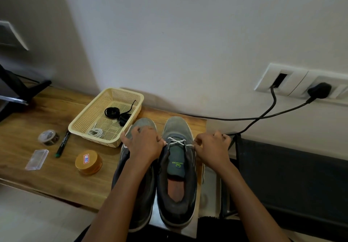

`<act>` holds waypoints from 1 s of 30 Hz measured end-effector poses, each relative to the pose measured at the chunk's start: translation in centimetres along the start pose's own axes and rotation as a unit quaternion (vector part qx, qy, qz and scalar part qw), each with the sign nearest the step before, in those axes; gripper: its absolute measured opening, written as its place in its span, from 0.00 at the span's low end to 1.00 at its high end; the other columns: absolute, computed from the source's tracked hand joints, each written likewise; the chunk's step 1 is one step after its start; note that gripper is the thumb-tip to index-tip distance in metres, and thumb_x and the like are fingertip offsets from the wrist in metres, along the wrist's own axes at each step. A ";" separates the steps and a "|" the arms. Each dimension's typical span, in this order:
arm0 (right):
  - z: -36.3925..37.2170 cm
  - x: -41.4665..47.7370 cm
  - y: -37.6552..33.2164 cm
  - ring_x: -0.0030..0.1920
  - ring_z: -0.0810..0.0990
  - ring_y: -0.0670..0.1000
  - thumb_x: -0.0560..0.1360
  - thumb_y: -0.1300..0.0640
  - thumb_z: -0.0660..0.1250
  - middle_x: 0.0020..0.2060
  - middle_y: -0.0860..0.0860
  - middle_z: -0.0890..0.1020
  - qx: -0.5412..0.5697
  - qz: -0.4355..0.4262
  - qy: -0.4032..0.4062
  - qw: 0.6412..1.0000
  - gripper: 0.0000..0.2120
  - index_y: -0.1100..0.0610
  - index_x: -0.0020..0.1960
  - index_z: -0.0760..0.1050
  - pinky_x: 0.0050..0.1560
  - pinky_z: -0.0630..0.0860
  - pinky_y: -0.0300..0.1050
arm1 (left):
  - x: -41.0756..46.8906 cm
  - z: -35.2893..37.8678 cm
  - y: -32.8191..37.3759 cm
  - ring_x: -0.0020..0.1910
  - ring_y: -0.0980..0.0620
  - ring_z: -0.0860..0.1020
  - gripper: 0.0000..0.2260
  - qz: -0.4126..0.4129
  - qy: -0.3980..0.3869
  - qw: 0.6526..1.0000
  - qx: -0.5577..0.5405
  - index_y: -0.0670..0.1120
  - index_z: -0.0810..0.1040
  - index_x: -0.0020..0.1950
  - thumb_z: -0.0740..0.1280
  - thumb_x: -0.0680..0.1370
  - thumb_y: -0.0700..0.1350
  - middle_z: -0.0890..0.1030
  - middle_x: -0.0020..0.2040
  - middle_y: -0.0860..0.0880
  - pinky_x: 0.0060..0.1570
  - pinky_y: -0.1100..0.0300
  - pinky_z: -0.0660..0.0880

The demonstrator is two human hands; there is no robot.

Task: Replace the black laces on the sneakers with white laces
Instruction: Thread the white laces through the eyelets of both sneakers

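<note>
As lace needs even tension, L hand pinches end at shoe's 9 o'clock, R hand pinches end at 3.

Both hands flank the laced sneaker.
Left hand pinches the white lace at its left edge, right hand at its right edge, fingers curled, forearms stretched forward.

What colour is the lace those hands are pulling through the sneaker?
White: the lace shows clearly in the head view, crossing over the grey sneaker.
</note>
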State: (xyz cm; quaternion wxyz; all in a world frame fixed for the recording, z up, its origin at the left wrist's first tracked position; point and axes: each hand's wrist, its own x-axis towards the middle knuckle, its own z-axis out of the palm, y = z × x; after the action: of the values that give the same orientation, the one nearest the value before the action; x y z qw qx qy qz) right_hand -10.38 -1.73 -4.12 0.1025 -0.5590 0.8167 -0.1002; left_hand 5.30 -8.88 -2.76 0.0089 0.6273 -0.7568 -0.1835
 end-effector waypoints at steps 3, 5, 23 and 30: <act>-0.5 0.3 0.2 0.54 0.74 0.49 0.75 0.54 0.66 0.42 0.44 0.80 0.091 0.023 -0.030 0.995 0.04 0.49 0.41 0.77 0.64 0.59 0.52 | -0.1 -0.3 0.0 0.74 0.49 0.56 0.10 -0.004 0.002 1.000 -0.011 0.53 0.82 0.47 0.66 0.77 0.56 0.72 0.66 0.57 0.70 0.39 0.43; -1.7 0.6 0.3 0.45 0.78 0.49 0.70 0.59 0.71 0.34 0.44 0.80 0.221 0.038 -0.050 0.973 0.09 0.49 0.33 0.77 0.59 0.68 0.52 | -0.3 -0.9 0.3 0.72 0.49 0.60 0.09 0.009 0.023 0.998 -0.051 0.53 0.82 0.44 0.66 0.76 0.56 0.75 0.63 0.57 0.70 0.39 0.44; -10.4 -0.7 -5.0 0.45 0.80 0.46 0.77 0.59 0.64 0.41 0.53 0.84 0.627 -0.028 0.148 0.764 0.07 0.59 0.47 0.80 0.50 0.75 0.37 | -2.9 -6.0 3.9 0.51 0.60 0.80 0.03 0.202 0.107 0.813 -0.535 0.52 0.82 0.42 0.73 0.72 0.44 0.83 0.47 0.56 0.57 0.61 0.74; -7.4 0.5 -4.2 0.46 0.79 0.48 0.74 0.64 0.64 0.44 0.51 0.82 0.440 0.081 0.125 0.886 0.09 0.53 0.40 0.78 0.50 0.75 0.45 | -3.2 -7.4 3.0 0.53 0.61 0.79 0.04 0.194 0.145 0.784 -0.572 0.46 0.83 0.47 0.71 0.74 0.42 0.82 0.52 0.52 0.57 0.60 0.73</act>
State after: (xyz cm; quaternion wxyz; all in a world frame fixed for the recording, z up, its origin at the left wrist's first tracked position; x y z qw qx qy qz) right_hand -8.84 -3.33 4.13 0.2428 -0.3709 0.7375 -0.5094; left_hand 4.91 -7.34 5.75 0.5110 0.3665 -0.6083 -0.4844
